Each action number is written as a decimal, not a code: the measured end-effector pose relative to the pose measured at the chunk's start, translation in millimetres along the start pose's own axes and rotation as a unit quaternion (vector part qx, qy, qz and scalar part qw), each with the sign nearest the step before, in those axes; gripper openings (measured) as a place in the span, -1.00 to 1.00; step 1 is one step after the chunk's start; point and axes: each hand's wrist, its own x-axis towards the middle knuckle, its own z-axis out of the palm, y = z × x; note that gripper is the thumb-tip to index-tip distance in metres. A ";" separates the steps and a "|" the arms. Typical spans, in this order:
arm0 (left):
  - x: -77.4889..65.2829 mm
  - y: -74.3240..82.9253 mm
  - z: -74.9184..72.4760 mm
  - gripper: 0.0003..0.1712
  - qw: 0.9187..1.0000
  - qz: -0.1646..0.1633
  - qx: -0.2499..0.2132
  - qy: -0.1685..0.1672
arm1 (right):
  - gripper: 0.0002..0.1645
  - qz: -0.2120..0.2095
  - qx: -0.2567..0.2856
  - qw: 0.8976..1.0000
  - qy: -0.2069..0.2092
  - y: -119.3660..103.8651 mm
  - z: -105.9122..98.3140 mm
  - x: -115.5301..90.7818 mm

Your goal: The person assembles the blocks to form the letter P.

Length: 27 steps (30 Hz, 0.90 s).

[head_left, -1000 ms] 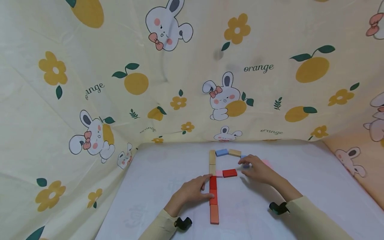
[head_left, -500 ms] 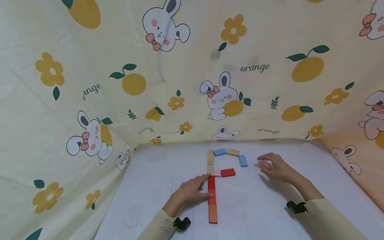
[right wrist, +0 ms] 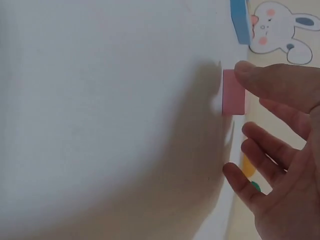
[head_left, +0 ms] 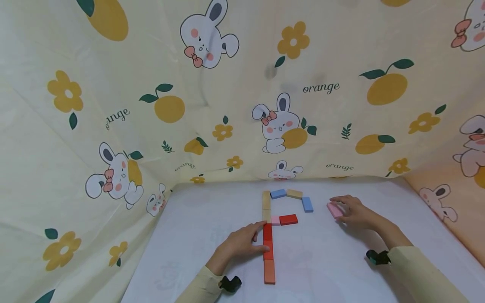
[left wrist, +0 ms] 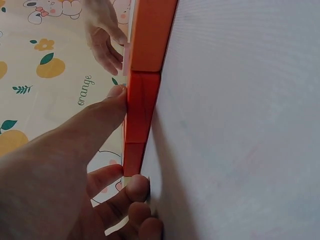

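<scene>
My left hand (head_left: 242, 240) rests against a column of flat blocks, its thumb and index fingertips touching the red blocks (head_left: 267, 232). An orange block (head_left: 269, 272) ends the column nearest me, and tan blocks (head_left: 266, 200) form its far part. To the right, my right hand (head_left: 358, 214) pinches a pink block (head_left: 334, 210) between thumb and index finger, low over the table. In the right wrist view, the thumb covers one corner of that pink block (right wrist: 233, 95), and the other fingers are spread below.
From the column's top, a blue block (head_left: 278, 194), a tan block (head_left: 294, 194) and another blue block (head_left: 307, 204) curve rightward. A small pink block (head_left: 275, 220) and a red block (head_left: 289, 219) branch off lower down. A patterned cloth (head_left: 227, 105) hangs behind the white table (head_left: 322, 269).
My right hand has moved right, from beside the right-hand blue block to the pink block, and has taken hold of it. The left hand stays at the column.
</scene>
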 end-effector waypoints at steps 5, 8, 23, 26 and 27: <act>1.0 -0.5 1.3 0.04 1.000 0.001 0.003 0.001 | -0.08 -0.010 -0.008 1.000 -0.018 4.0 -2.3 2.5; 1.4 -0.8 1.7 0.04 1.000 0.001 0.000 0.002 | -0.09 -0.019 -0.018 0.999 -0.022 4.5 -3.3 3.0; 1.0 -0.7 2.0 0.04 1.000 -0.007 -0.002 0.003 | -0.18 0.002 -0.008 0.999 -0.039 6.3 -5.3 1.8; 0.5 -0.4 1.1 0.04 1.000 -0.006 -0.003 0.003 | -0.19 0.008 0.001 0.999 -0.040 5.8 -5.7 1.5; 0.5 -0.4 0.9 0.04 1.000 -0.006 -0.003 0.004 | -0.19 0.010 0.003 0.999 -0.040 5.9 -5.6 1.7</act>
